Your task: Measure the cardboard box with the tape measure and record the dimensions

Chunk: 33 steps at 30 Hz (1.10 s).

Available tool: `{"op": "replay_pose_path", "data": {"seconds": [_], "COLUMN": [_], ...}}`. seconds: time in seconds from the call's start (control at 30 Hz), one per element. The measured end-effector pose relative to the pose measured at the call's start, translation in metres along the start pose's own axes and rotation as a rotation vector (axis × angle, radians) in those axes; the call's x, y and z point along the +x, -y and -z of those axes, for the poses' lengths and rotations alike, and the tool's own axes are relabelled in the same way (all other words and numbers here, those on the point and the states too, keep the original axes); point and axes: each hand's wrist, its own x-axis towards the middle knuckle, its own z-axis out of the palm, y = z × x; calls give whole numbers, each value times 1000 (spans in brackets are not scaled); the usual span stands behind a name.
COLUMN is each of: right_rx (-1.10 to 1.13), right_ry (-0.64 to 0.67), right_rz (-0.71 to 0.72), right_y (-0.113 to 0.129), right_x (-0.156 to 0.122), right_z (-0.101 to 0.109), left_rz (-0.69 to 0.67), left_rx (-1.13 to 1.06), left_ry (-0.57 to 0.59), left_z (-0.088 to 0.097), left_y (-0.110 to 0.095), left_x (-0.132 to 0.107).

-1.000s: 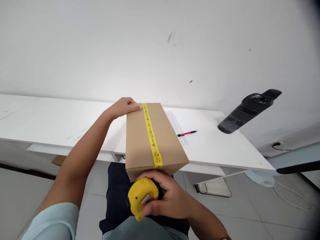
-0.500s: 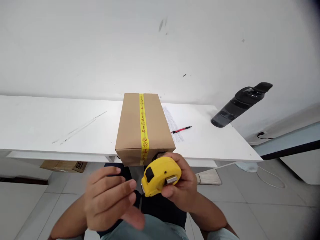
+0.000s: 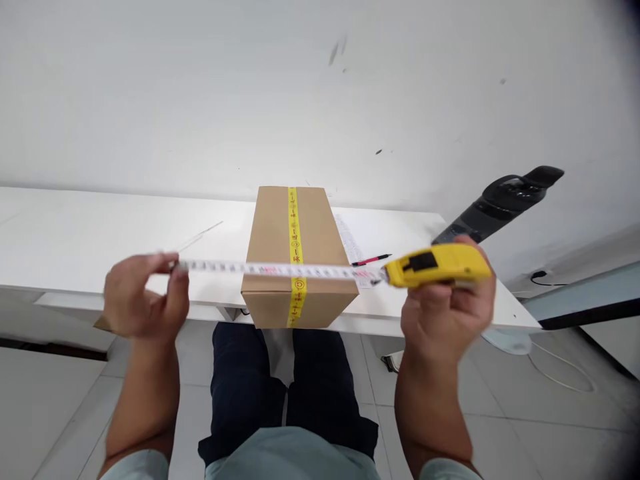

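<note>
My right hand (image 3: pixel 445 313) grips the yellow case of a tape measure (image 3: pixel 440 265), held over the right part of the table. From its mouth the white blade (image 3: pixel 320 271) runs out to the left, slightly blurred. Its free end is pinched between thumb and fingers of my left hand (image 3: pixel 147 293). The stretched blade crosses in front of a closed cardboard box (image 3: pixel 273 233), near the box's front top edge; I cannot tell whether it touches. Yellow printed tape (image 3: pixel 294 227) seals the box lengthwise along its top and down the front.
The box stands on a narrow white table (image 3: pixel 65 233) against a wall. Right of it lie a red and black pen (image 3: pixel 371 260) and a printed sheet (image 3: pixel 345 233). A dark bottle (image 3: pixel 505 200) stands at the right end, partly behind my right hand.
My hands have moved up and far apart, the left one leftward and the right one rightward. The blade is now drawn out of the case. My left hand has taken hold of its end.
</note>
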Motion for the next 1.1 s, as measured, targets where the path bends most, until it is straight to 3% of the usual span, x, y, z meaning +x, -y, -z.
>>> {"op": "replay_pose_path", "data": {"seconds": [0.1, 0.2, 0.3, 0.47, 0.57, 0.8, 1.1], "right_rx": [-43, -81, -97, -128, -112, -106, 88], "right_ry": [98, 186, 241, 358, 368, 410, 449], "right_rz": [-109, -207, -197, -205, -213, -254, -399], "right_y": [-32, -46, -43, -32, -31, -31, -31], "right_x": [21, 20, 11, 9, 12, 18, 29], "right_z": [-1, -3, -6, -17, -19, -18, -24], "left_rz": [-132, -82, -44, -160, -177, -268, -289], "left_rx": [4, -95, -210, -338, -310, -249, -188], "left_ry": [24, 149, 247, 461, 467, 471, 472], "left_z": [-28, -44, -51, -57, -59, -55, -57], "left_y": [19, 19, 7, -23, -30, -22, -22], "left_x": [25, 23, 12, 2, -1, -2, 10]}}
